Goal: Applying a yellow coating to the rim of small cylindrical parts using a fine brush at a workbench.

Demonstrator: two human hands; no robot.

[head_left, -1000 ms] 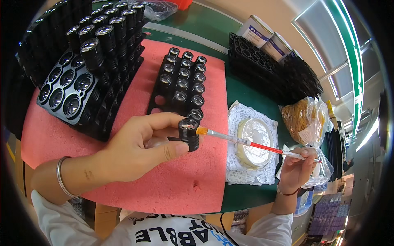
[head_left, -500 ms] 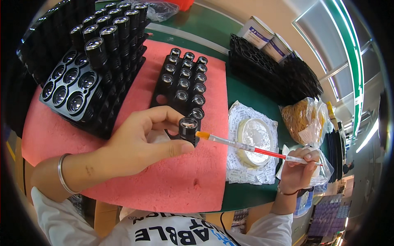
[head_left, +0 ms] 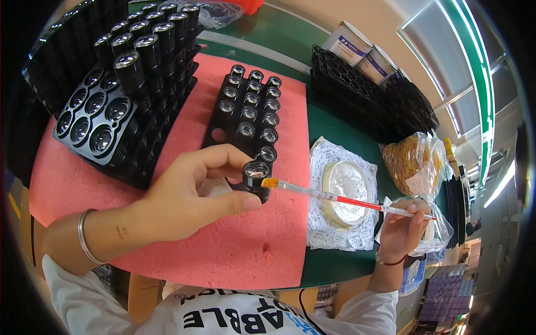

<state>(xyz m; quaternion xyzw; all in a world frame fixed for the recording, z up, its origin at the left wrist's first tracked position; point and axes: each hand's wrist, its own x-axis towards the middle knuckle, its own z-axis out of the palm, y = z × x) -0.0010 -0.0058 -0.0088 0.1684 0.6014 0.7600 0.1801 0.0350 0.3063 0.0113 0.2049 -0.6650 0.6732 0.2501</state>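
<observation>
My left hand [head_left: 187, 195] pinches a short black lens barrel [head_left: 254, 174] with a glassy top between thumb and fingers, above a pink foam mat [head_left: 223, 254]. At the right, my right hand [head_left: 403, 229] grips the far end of a thin paintbrush [head_left: 357, 202] with a clear and red handle. Its orange-brown bristles touch the barrel's side, just below the top rim. Behind the barrel lies a black tray [head_left: 233, 127] with several similar lens barrels standing in rows. A round, pale, shallow dish [head_left: 329, 215] sits on printed paper, under the brush's handle.
Stacked black trays [head_left: 92, 125] with more lens barrels rise at the left. Across the green table [head_left: 340, 125] are more black trays [head_left: 340, 72], tins [head_left: 347, 44] and a clear bag of yellowish material [head_left: 413, 164]. Another clear bag [head_left: 220, 14] lies at the back.
The brush and my right hand have shifted slightly left, and the bristles now lie farther across the barrel's side. My left hand keeps its hold with the barrel turned or tilted very slightly.
</observation>
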